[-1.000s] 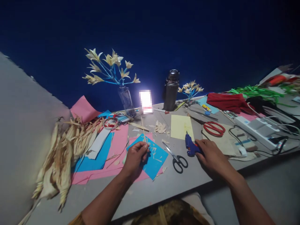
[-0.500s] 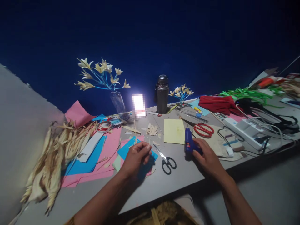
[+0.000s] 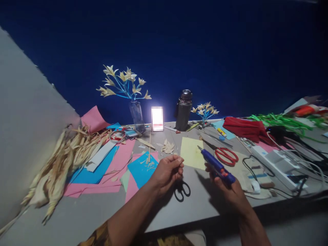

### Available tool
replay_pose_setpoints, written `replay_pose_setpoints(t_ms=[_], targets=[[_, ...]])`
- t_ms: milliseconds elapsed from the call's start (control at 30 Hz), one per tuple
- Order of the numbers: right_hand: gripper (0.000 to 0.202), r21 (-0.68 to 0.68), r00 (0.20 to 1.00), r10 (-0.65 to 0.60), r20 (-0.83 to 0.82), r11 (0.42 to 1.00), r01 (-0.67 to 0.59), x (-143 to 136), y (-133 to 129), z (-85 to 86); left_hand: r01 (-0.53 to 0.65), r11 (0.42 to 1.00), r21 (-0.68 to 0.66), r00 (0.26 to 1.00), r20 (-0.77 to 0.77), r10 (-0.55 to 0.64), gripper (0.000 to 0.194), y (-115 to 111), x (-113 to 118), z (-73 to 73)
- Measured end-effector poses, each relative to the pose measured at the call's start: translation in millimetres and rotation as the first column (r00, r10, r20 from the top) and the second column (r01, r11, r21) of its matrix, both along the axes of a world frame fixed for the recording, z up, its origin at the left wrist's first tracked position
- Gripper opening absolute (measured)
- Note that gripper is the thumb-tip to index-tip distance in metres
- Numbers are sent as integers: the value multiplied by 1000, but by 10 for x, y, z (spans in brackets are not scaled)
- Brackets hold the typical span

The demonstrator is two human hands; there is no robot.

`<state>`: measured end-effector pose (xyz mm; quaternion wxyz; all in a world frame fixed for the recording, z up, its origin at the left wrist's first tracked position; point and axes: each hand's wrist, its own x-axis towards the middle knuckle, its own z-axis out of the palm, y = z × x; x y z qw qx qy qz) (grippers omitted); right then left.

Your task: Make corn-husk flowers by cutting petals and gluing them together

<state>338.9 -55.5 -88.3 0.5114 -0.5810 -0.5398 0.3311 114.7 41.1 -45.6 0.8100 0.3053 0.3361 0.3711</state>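
In my right hand (image 3: 228, 191) is a blue glue gun (image 3: 216, 165), lifted off the table with its nozzle tilted up and to the left. My left hand (image 3: 169, 171) hovers left of it, thumb and fingertips pinched together; whatever is between them is too small to make out. Below that hand lie black-handled scissors (image 3: 182, 191), their blades hidden behind it. A yellow paper sheet (image 3: 191, 152) lies beyond, between the hands. Left of my left hand, blue paper (image 3: 142, 167) carries thin pale scraps. Red-handled scissors (image 3: 225, 156) rest behind the glue gun.
Dried corn husks (image 3: 48, 177) and pink paper (image 3: 102, 188) cover the left side. Along the wall stand a glass vase (image 3: 137, 116) with husk flowers, a bright light (image 3: 157, 118) and a dark flask (image 3: 183, 111). A white power strip (image 3: 276, 167) with cables lies right.
My right hand has raised the glue gun from the table and tipped its nozzle leftward. My left hand has moved right, over the black scissors, still pinched. The view has shifted slightly.
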Motion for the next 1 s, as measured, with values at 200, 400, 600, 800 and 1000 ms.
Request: replay_pose_setpoints(t_ms=[200, 400, 600, 800, 1000], targets=[[47, -55, 970, 221, 99, 975, -217, -142, 84, 33, -88, 996, 33, 992, -83, 90, 24, 28, 109, -122], [43, -49, 976, 199, 83, 979, -196, -149, 82, -30, -133, 985, 109, 976, -157, 150, 25, 33, 145, -163], [42, -42, 970, 214, 118, 977, -211, -128, 95, -30, -108, 984, 139, 972, -191, 134, 23, 8, 151, -155], [38, -32, 966, 217, 144, 976, -214, -111, 90, -55, -111, 978, 175, 960, -235, 151, 23, -12, 147, -134], [36, -21, 958, 219, 182, 975, -219, -128, 96, -33, -106, 975, 197, 949, -272, 158, 22, -22, 135, -129]])
